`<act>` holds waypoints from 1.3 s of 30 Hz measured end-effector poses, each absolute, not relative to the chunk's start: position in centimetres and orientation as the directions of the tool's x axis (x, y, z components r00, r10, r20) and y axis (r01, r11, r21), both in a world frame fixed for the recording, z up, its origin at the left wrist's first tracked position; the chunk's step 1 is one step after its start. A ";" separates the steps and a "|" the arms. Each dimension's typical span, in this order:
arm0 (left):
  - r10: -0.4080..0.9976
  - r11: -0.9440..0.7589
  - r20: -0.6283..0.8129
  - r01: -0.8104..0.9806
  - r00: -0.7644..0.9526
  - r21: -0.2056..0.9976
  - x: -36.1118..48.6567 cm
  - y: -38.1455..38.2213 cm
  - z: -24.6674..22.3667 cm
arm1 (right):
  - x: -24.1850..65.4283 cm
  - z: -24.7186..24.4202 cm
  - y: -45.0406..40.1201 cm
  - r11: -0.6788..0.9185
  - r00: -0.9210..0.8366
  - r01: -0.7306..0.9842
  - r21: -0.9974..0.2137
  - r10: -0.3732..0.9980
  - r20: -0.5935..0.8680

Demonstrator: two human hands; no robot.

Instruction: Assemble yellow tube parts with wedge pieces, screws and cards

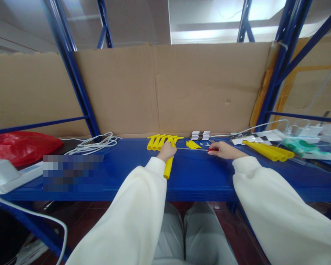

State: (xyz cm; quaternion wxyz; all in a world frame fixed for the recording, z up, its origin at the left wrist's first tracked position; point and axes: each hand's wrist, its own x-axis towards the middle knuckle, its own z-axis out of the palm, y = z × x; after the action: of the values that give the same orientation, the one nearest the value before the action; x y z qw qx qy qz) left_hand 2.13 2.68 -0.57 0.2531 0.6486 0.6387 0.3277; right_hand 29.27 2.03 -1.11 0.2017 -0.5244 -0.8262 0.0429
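My left hand (pixel 167 151) is closed around a yellow tube (pixel 168 168) with a crosspiece at its far end, tilted over the blue shelf (pixel 138 171). In my right hand (pixel 223 150) is a screwdriver with a red handle (pixel 213 149), gripped by the fingertips. Its long thin shaft (pixel 193 149) points left and reaches the yellow tube near my left hand; whether the tip touches it I cannot make out. Several similar yellow T-shaped tubes (pixel 154 141) lie just behind my left hand. Small flat yellow pieces (pixel 193 144) lie between the hands, beyond the shaft.
A stack of black-and-white pieces (pixel 200 135) stands by the cardboard wall (pixel 182 88). Plain yellow tubes (pixel 267 150) and a green-white packet (pixel 306 147) lie at right. At left are coiled white cable (pixel 105 141), a red bag (pixel 24 147) and a power strip (pixel 19 178).
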 end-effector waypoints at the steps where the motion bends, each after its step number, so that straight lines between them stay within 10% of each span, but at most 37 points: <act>1: 0.994 -0.055 0.102 0.668 -0.032 0.742 2.1 2.7 -0.6 | 29.3 -1.1 2.0 0.447 -0.371 0.850 -0.280 0.883 0.286; 39: 0.996 -0.072 0.014 0.675 0.091 0.734 2.6 2.5 -0.7 | 29.7 -1.8 2.7 0.335 -0.284 0.933 -0.134 0.910 0.301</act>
State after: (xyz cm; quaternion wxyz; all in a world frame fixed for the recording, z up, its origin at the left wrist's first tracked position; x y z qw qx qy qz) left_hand 2.58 2.46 -0.73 0.2919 0.6786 0.6155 0.2747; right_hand 29.72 2.68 -1.84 0.1635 -0.5758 -0.8004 -0.0342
